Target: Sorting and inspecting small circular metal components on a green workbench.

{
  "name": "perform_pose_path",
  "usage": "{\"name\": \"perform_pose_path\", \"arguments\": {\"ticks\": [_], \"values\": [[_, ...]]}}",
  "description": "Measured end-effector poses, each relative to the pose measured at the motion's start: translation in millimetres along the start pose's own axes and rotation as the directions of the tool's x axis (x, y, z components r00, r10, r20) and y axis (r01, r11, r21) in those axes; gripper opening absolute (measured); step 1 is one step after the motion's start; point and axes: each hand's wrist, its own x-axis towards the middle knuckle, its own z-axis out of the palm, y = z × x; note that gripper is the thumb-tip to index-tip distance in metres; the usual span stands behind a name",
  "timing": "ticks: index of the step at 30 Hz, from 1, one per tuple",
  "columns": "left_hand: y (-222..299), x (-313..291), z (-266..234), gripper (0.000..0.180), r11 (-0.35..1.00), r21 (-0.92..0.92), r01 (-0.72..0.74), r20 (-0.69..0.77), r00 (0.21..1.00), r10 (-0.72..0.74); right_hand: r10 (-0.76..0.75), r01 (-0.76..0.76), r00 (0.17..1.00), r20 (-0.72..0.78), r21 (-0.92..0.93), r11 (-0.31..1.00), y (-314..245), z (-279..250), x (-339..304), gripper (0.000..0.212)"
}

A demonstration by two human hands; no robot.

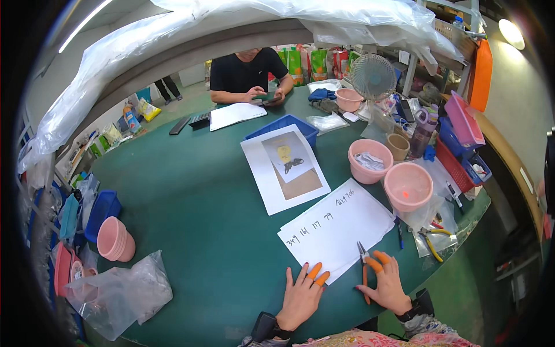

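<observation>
**A:** What is the work surface like, seen from the head camera?

**B:** A broad dark-green table point(191, 196) fills the middle of the frame, its edges bent by the lens. Clear plastic sheeting point(243, 23) hangs over a pale beam along the top. At upper centre, a person in a black shirt point(247, 72) sits at the far side, hands over a white sheet.

**A:** And the tool near the hands?

**B:** A pair of small orange-handled cutting pliers point(364, 272) lies flat on the table at lower right of centre, just at the lower edge of a white handwritten paper sheet point(335, 228). Its long axis runs nearly up-down in the frame, metal tip toward the paper, handles toward the wearer.

**A:** The hands?

**B:** The left hand point(300, 298) rests palm-down with fingers spread, holding nothing; two fingertips in orange rubber cots touch the paper's edge. The right hand point(388, 286) lies open just right of the pliers, orange-capped fingertips beside them; whether they touch I cannot tell.

**A:** Other materials?

**B:** Smooth pink plastic bowls point(388, 173) stand at right of centre, a stack of pink bowls point(115, 239) and a crumpled clear plastic bag point(124, 292) at lower left, a blue plastic tray point(283, 128) under a printed photo sheet point(286, 168), and yellow-handled pliers point(433, 237) at right.
</observation>
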Motion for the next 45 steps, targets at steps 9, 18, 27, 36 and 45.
{"name": "perform_pose_path", "arguments": {"ticks": [9, 18, 27, 36, 45], "values": [[-11, 3, -6, 0.039, 0.980, -0.187, -0.067, -0.047, 0.997, 0.059, 0.089, -0.091, 0.973, -0.211, -0.001, 0.996, 42, 8, 0, 0.031], [-13, -1, -5, 0.041, 0.973, -0.213, -0.086, -0.012, 0.996, 0.086, 0.074, -0.089, 0.967, -0.243, -0.052, 0.995, 37, -10, 12, 0.045], [-23, -61, -66, 0.033, 0.894, -0.432, 0.119, -0.336, 0.899, -0.282, -0.231, 0.214, 0.970, 0.081, 0.181, 0.960, -13, 20, 67, 0.066], [-92, -240, -124, 0.053, 0.518, -0.564, 0.643, -0.691, -0.024, -0.722, -0.155, 0.146, 0.986, 0.059, 0.137, 0.980, -7, 20, 74, 0.062], [-227, -258, -179, 0.096, 0.735, -0.646, 0.205, -0.714, 0.179, -0.677, -0.514, 0.447, 0.831, 0.211, 0.295, 0.845, -123, 53, 100, 0.071]]}}
